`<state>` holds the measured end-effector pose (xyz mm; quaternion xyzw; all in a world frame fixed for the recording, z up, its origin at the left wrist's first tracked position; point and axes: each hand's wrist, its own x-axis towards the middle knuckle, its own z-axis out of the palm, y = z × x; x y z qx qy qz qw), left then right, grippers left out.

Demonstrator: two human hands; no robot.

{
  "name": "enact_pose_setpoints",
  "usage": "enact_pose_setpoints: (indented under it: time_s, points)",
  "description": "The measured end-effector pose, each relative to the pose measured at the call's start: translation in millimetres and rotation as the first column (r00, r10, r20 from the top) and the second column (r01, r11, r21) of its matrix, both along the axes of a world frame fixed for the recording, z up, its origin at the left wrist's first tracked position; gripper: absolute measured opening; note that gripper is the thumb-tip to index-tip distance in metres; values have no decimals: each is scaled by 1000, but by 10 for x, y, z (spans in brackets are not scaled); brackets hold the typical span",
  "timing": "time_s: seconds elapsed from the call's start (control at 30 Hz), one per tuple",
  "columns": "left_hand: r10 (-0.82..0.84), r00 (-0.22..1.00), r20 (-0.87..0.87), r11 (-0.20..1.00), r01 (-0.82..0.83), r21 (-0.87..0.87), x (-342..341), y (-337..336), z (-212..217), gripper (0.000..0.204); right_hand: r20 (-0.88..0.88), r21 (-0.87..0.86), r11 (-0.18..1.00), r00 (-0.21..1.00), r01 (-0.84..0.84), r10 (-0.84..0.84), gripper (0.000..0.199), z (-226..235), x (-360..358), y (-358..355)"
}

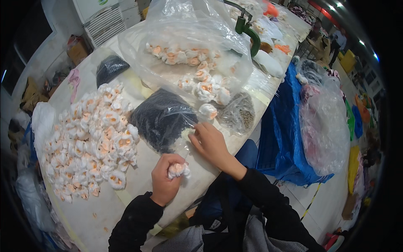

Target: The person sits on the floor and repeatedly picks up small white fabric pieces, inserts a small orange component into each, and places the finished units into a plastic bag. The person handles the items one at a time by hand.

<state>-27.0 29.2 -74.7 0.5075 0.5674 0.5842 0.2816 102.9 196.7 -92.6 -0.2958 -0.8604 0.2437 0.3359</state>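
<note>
In my left hand (166, 178), closed near the table's front edge, is a small fluffy white-and-peach plush piece (178, 169). My right hand (211, 144) is just to the right and farther off, at the near right edge of a clear plastic bag of small black pieces (161, 115). Its fingers are bent and drawn together; anything between them is too small to make out. A faint thin line shows between the two hands. On the left lies a wide heap of similar plush pieces (90, 143). One loose plush piece (207, 111) sits beyond my right hand.
Beside the black pieces lies a clear bag of small beige pieces (242, 113). A large clear bag (184, 33) with more plush pieces opens toward me. A green clamp-like tool (248, 33) stands behind. Right of the pale table (105, 214) is a blue tarp sack (277, 130).
</note>
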Motion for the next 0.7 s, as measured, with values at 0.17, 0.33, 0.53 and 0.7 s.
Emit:
enact_pose_setpoints:
  time_s: [0.17,0.33,0.53,0.7]
  points:
    - [37,999,23,999,-37,-5,102,-6,52,22,138,77,986,978,147,-157,18,-104,-278,15]
    - [69,996,-52,998,-70,-9,109,-16,-111,23,91,93,979,977,183,-191,13,-209,-283,35]
    - [49,989,-142,996,-59,-67,126,-33,-67,33,54,100,993,996,60,-65,15,-270,-191,31]
    - [65,969,-238,998,-57,40,182,36,1,22,-101,11,1000,995,-25,26,12,-188,-129,20]
